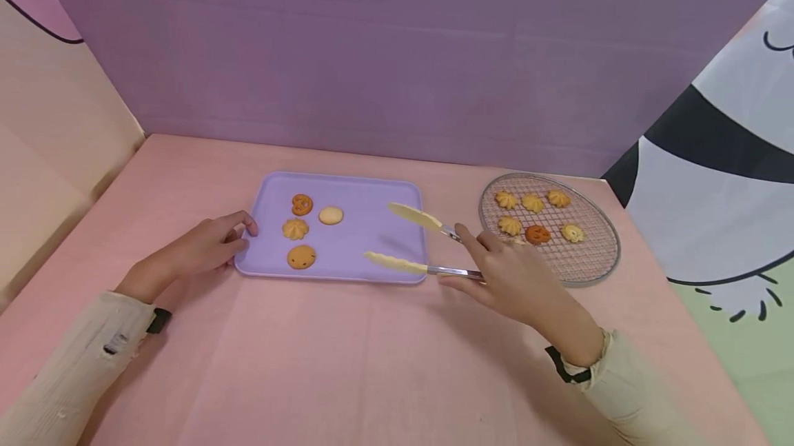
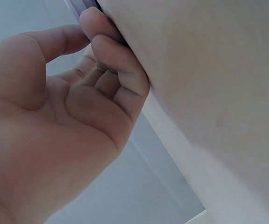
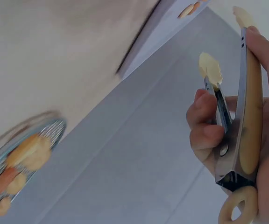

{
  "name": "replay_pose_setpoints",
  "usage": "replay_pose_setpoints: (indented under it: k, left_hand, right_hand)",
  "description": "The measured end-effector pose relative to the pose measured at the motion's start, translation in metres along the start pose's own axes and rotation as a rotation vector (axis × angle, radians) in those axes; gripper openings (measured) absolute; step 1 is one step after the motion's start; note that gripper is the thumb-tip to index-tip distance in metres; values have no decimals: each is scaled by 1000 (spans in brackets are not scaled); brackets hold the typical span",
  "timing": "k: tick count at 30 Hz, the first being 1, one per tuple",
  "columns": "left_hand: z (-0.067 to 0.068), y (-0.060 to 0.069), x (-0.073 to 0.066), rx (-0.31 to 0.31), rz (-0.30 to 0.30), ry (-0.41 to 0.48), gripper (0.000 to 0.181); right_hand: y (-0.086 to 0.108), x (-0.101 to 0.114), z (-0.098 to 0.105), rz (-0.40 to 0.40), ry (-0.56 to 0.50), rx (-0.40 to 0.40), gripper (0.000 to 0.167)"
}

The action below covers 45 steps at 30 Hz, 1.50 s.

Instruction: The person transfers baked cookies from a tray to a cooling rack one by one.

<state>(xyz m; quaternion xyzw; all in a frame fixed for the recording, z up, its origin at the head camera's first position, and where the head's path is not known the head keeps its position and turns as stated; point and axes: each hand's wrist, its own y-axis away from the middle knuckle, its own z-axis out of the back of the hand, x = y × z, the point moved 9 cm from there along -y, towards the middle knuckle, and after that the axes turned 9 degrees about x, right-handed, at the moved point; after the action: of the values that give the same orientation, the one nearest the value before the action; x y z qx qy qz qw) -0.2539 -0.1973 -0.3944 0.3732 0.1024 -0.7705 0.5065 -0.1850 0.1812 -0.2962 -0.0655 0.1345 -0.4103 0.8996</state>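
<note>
My left hand (image 1: pixel 207 242) is at the left end of a lilac tray (image 1: pixel 372 191), its thumb and forefinger pinching the rim. On the tray's left half lie a pretzel-shaped cookie (image 1: pixel 302 205), a pale round cookie (image 1: pixel 331 215), a flower-shaped cookie (image 1: pixel 295 229) and a round cookie with dark bits (image 1: pixel 301 257). My right hand (image 1: pixel 517 284) grips metal tongs (image 1: pixel 397 262) with cream tips and handle pads. The tongs' arms are spread, nothing between them, above the tray's right end. In the right wrist view, fingers wrap one arm of the tongs (image 3: pixel 250 116), the thumb along the other.
A round wire rack (image 1: pixel 592 260) stands to the right of the tray, with several cookies (image 1: pixel 532 203) on it, partly behind my right hand. Pink cloth (image 1: pixel 310 363) covers the table. A purple backdrop (image 1: pixel 384 74) rises behind, with side panels left and right.
</note>
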Motion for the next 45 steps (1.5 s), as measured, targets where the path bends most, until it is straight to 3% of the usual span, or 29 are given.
replay_pose_setpoints:
  k: [12,27,35,45]
  left_hand:
    - [0,2,-4,-17,-21,-16,17]
    - [0,0,-2,-3,-1,-9,17]
    - [0,0,-2,1,-9,-1,17]
    - [0,1,-5,10,-5,-1,17]
  right_hand:
    - [-44,23,-18,3,-57,152,89]
    - [-89,28,-38,36,-42,163,80]
    - [-106,23,-55,0,-117,216,97]
    - [-119,14,-69,-69,-202,290,77]
